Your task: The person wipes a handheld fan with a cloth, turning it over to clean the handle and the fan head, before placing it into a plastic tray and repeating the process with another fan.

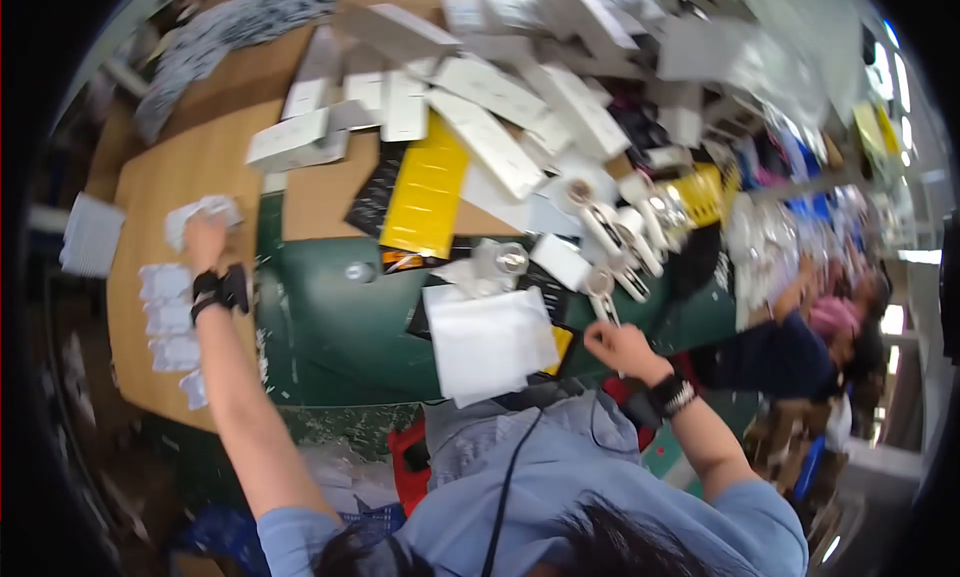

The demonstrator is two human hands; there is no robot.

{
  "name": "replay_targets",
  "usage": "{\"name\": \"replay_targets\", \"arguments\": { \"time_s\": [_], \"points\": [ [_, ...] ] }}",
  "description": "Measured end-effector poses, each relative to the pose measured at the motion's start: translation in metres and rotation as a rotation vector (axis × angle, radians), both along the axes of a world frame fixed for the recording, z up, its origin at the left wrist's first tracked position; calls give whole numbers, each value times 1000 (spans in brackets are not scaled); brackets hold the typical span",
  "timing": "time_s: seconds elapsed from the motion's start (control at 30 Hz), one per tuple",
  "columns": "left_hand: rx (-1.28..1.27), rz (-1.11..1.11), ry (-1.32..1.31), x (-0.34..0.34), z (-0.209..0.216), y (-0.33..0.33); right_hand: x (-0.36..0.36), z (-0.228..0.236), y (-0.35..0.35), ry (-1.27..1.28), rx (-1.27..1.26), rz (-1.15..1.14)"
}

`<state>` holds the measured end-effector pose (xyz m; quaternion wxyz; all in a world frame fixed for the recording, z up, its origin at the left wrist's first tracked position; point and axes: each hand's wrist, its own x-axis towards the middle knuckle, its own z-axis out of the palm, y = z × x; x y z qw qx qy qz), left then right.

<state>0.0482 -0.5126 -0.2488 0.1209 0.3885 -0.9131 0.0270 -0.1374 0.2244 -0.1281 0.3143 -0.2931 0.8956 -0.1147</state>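
My left hand reaches far out to the left, its fingers closed on a crumpled-looking white packet on the wooden tabletop. Below that hand, several similar white packets lie in a column. Near the front of the green table, my right hand is half curled, fingertips bent together; whether they hold anything is hidden by blur. Just beyond its fingertips is the lower end of a white handheld device with a round head. Left of the right hand, white sheets lie at the table's front edge.
Long white boxes are heaped across the back. A yellow bubble mailer rests on cardboard. More white devices lie at the right, near a clear roll. Another person sits at the far right.
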Motion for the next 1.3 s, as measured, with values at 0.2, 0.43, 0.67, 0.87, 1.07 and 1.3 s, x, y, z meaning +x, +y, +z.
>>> {"name": "replay_targets", "arguments": {
  "time_s": [0.2,0.43,0.67,0.87,1.07,1.3],
  "points": [
    [293,-231,465,-73,67,186,-40,-38,66,165,111,-401],
    [826,-396,593,-58,109,447,-38,-94,82,227,290,-251],
    [1614,-599,328,-91,90,620,-27,8,79,-18,-114,-292],
    [2039,-498,715,-124,119,673,-18,75,61,-182,-379,-140],
    [2463,-323,1009,-129,183,655,-38,109,86,-816,-1043,-247],
    [2540,-281,1026,-126,226,664,-49,144,70,-317,-1373,53]
  ]
}}
